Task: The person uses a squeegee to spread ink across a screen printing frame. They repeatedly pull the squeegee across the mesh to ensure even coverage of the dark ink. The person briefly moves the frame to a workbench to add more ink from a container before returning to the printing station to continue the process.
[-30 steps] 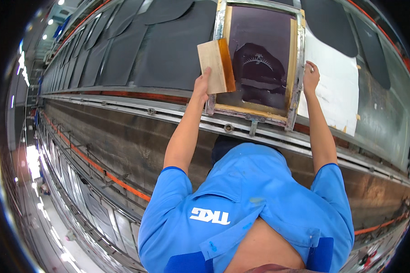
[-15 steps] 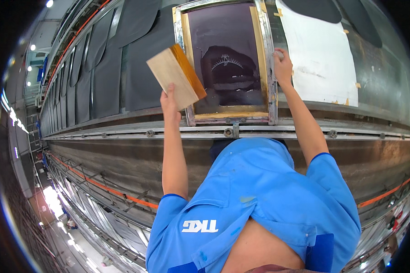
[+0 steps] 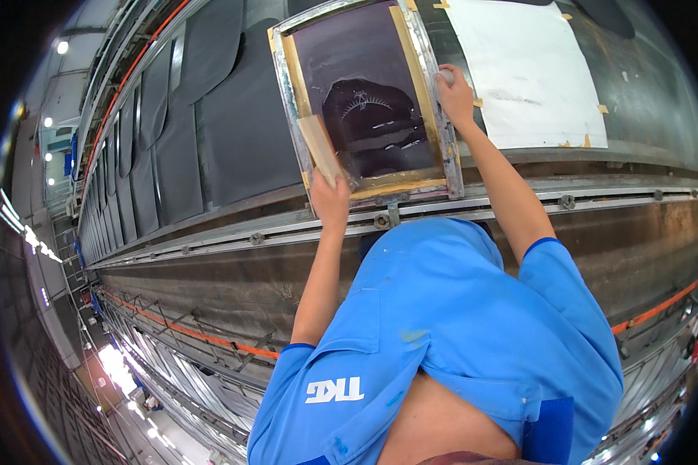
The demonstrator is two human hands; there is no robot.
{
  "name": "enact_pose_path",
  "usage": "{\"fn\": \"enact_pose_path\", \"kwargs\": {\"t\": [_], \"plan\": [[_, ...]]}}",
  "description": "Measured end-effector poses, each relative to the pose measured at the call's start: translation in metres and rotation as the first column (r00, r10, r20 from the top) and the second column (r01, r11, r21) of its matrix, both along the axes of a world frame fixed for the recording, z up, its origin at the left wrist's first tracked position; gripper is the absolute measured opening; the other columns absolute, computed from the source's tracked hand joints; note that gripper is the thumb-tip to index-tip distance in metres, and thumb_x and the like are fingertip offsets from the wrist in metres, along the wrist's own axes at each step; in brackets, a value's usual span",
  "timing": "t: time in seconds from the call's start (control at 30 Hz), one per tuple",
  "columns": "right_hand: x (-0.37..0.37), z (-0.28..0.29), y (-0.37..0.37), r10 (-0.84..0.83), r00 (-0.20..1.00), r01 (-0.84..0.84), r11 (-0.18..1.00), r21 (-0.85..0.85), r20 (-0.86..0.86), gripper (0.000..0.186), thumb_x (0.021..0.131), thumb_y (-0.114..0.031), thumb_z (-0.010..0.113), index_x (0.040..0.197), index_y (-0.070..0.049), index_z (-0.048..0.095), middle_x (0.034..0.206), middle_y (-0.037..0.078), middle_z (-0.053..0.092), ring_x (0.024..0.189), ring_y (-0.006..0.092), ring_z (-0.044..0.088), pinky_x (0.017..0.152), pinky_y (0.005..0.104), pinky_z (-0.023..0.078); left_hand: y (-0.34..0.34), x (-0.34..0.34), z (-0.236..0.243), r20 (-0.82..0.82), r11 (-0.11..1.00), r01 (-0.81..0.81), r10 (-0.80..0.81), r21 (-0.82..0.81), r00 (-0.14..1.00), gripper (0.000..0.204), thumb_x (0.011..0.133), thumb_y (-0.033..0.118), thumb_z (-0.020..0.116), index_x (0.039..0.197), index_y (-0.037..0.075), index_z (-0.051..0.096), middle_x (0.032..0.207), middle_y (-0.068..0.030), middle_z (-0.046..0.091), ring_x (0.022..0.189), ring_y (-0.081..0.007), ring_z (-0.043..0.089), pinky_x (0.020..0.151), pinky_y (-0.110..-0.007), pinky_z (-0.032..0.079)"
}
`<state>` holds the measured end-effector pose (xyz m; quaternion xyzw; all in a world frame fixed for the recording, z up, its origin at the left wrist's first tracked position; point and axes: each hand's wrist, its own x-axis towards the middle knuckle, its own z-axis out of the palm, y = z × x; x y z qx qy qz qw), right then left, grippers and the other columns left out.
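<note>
My left hand (image 3: 331, 200) is wrapped round the lower end of a wooden-handled squeegee (image 3: 319, 147), held tilted and on edge over the left side of a screen-printing frame (image 3: 450, 163). Whether its blade touches the mesh cannot be made out. Inside the tape-lined frame, a glossy dark pool of ink (image 3: 380, 128) lies on the purple-grey mesh, around a pale arched design. At the frame's right side bar, my right hand (image 3: 455, 97) has its fingers curled round a small pale knob or grip, mostly hidden by the hand.
A white sheet (image 3: 531, 77), taped at its edges, lies right of the frame. Dark cut sheets (image 3: 244, 132) line the long table to the left. A metal rail (image 3: 520, 203) with bolts runs along the near table edge, close to my body.
My left hand has brought the squeegee rightward and down to the frame, turning it from broad face to narrow edge. My right hand stays at the side bar. The whole view has shifted and tilted slightly.
</note>
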<state>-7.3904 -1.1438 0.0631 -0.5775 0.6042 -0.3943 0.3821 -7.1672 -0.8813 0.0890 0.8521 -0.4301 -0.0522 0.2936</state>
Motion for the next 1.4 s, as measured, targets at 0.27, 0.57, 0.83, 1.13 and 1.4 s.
{"fn": "enact_pose_path", "kwargs": {"t": [0.27,0.57,0.83,1.13,1.4], "plan": [[-0.004,-0.014,-0.007,-0.004,1.0,0.003,1.0,-0.019,-0.019,0.034,0.092,-0.031,0.062,0.123,-0.016,0.065,0.08,0.021,0.07,0.081,0.0411,0.068,0.078,0.0502,0.05,-0.087,-0.098,0.013,-0.507,0.945,0.064,-0.228,-0.321,0.832,0.033,0.09,0.016,0.07,0.111,-0.006,0.057,0.098,-0.0266,0.07,0.094,-0.0362,0.071,0.081,-0.042,0.053],[-0.004,-0.013,-0.004,0.011,0.999,-0.008,0.997,-0.072,0.043,0.035,0.092,-0.029,0.063,0.124,-0.014,0.064,0.078,0.019,0.069,0.074,0.0383,0.067,0.074,0.0475,0.051,-0.032,-0.058,-0.02,-0.472,0.971,0.106,-0.197,-0.213,0.859,0.034,0.091,0.021,0.073,0.109,-0.005,0.061,0.1,-0.022,0.073,0.092,-0.0286,0.072,0.081,-0.041,0.054],[0.001,-0.009,-0.001,0.009,1.0,-0.009,1.0,-0.021,0.021,0.035,0.092,-0.03,0.063,0.125,-0.016,0.063,0.079,0.019,0.071,0.081,0.0384,0.07,0.076,0.0478,0.052,-0.002,0.04,0.015,-0.116,0.995,0.057,-0.066,-0.079,0.991,0.04,0.086,0.016,0.069,0.122,-0.002,0.065,0.096,-0.0242,0.071,0.089,-0.0434,0.068,0.079,-0.046,0.053],[0.0,-0.012,-0.003,-0.001,1.0,0.001,1.0,-0.001,0.023,0.036,0.092,-0.031,0.065,0.125,-0.017,0.064,0.08,0.018,0.07,0.078,0.0337,0.069,0.075,0.045,0.052,-0.07,-0.084,0.015,-0.436,0.953,0.076,-0.204,-0.292,0.877,0.032,0.091,0.014,0.069,0.116,-0.005,0.062,0.098,-0.0236,0.072,0.092,-0.0294,0.071,0.081,-0.04,0.053],[0.004,-0.012,-0.001,0.005,1.0,-0.005,1.0,-0.004,0.021,0.036,0.092,-0.029,0.066,0.125,-0.015,0.064,0.074,0.017,0.066,0.069,0.0313,0.065,0.068,0.0421,0.05,-0.072,-0.12,-0.005,-0.56,0.958,0.155,-0.268,-0.241,0.784,0.032,0.091,0.014,0.071,0.114,-0.006,0.061,0.101,-0.0189,0.072,0.091,-0.0222,0.069,0.083,-0.037,0.053]]}}
